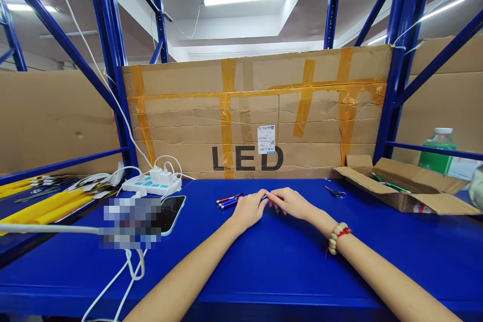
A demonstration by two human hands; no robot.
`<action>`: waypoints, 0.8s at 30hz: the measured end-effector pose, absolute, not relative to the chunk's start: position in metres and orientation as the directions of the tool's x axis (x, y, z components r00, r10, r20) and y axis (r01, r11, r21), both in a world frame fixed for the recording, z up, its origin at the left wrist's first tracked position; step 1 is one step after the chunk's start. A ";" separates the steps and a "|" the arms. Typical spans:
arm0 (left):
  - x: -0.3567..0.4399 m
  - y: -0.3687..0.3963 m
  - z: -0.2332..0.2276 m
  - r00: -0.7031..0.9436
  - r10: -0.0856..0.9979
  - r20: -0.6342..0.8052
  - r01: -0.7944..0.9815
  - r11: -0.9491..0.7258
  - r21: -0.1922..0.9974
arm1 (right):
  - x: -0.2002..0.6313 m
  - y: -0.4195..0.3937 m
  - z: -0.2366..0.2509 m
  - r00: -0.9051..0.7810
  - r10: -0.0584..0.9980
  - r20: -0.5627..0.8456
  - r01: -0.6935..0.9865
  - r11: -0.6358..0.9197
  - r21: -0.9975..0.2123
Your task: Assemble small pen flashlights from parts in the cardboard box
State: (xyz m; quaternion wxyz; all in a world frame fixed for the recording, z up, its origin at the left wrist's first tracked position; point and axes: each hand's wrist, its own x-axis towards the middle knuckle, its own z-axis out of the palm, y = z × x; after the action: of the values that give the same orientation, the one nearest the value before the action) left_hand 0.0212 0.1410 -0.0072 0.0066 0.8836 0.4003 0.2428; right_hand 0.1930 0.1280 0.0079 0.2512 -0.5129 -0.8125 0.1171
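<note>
Several slim pens, red and blue [229,201], lie side by side on the blue tabletop, their right part covered by my left hand [249,210]. The fingers of that hand are bent and closed over a blue pen, and a bit of blue shows between the two hands. My right hand [290,202] meets the left at the fingertips, its fingers curled downward. Something small and dark shows under the right fingers, too hidden to name. A beaded bracelet [337,238] with a red cord circles my right wrist.
Left stand a white power strip [141,184] with plugs and cables, a phone [174,214] beside a blurred patch, and yellow rolls [62,204]. Keys [335,192] lie right of my hands. Farther right is an open carton [403,201]. A large cardboard panel [181,131] and blue posts [402,60] close the back.
</note>
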 end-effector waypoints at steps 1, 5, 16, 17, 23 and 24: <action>0.021 0.141 -0.007 0.562 0.711 0.423 0.703 -0.680 0.209 | 0.193 0.128 0.008 -0.350 0.892 0.287 0.774 0.448 -0.447; 0.022 0.141 -0.007 0.562 0.714 0.418 0.707 -0.677 0.206 | 0.192 0.127 0.008 -0.351 0.893 0.282 0.775 0.446 -0.448; 0.022 0.142 -0.007 0.579 0.706 0.409 0.698 -0.688 0.198 | 0.194 0.126 0.010 -0.351 0.892 0.284 0.783 0.446 -0.434; 0.022 0.142 -0.007 0.582 0.703 0.409 0.697 -0.690 0.196 | 0.194 0.126 0.010 -0.348 0.894 0.281 0.782 0.442 -0.439; 0.021 0.144 -0.008 0.582 0.701 0.412 0.684 -0.696 0.218 | 0.194 0.128 0.008 -0.350 0.900 0.261 0.776 0.435 -0.458; 0.021 0.144 -0.008 0.582 0.700 0.414 0.680 -0.698 0.225 | 0.195 0.128 0.008 -0.352 0.900 0.259 0.775 0.435 -0.459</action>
State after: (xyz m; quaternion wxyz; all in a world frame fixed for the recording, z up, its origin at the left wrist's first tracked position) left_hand 0.0212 0.1437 -0.0084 0.0211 0.8890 0.3881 0.2420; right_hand 0.1946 0.1275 0.0075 0.2415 -0.5156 -0.8118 0.1295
